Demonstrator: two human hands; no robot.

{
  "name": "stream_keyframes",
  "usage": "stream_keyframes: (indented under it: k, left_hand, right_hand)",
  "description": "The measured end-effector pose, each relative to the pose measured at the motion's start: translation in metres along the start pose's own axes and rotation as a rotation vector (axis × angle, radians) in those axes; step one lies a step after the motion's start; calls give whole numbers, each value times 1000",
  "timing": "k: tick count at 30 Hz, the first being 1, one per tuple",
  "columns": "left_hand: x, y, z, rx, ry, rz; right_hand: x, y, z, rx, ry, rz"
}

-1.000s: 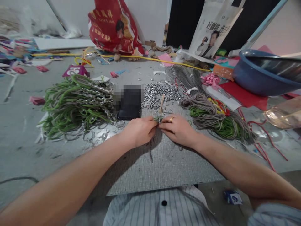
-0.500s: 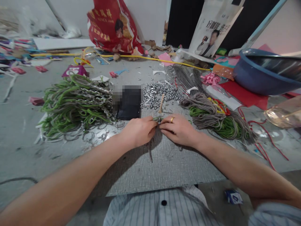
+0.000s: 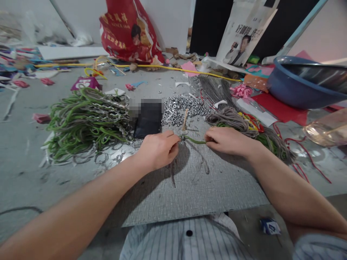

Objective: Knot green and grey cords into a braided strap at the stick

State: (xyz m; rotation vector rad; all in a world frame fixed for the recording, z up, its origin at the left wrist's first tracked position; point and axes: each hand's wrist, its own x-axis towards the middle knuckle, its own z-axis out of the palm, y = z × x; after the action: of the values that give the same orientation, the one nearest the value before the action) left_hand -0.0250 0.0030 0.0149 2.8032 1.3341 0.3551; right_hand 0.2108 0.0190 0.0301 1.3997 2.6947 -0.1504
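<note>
Cord (green, short) stretched taut between my hands: left hand fingers pinched on one end, right hand fingers clamped on the other, above the bench.
</note>
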Motion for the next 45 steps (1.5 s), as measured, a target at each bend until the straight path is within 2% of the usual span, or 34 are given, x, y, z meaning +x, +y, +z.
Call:
stream_keyframes:
  k: [2,4,7,9,11,13,16,25,31,37,41,45]
  left_hand:
    - [0,0,1,-3,18,17]
    - [-1,2,2,-9,33,20]
    - [-1,5,2,-44,58,1]
    - [-1,8,1,-83,74,-8]
    - [-1,11,0,-123,85,-11]
    - [-1,13,0,-156,89,-2]
    - [-2,15,0,-182,74,9]
    - [2,16,4,-263,4,-49]
    - [3,17,2,-305,-11,-90]
    - [5,17,7,-465,-30,-239]
    - [7,14,9,-552,-40,-237]
    - [8,12,6,-594,-10,-217]
  right_hand:
    - [2,0,4,32,27,-13]
    - [5,-3,7,159,88,-28]
    - [9,-14,8,612,202,48]
    - [12,-23,9,1026,204,142]
    - [14,-32,10,1338,174,208]
    - [16,-38,12,1550,166,246]
    - [19,-42,14,1741,169,278]
    - [20,-43,14,1874,135,312]
    - [20,-46,14,1893,188,332]
    - [20,-50,17,1917,216,307]
    - [20,-50,17,1906,230,312]
    - [21,-46,18,1886,328,334]
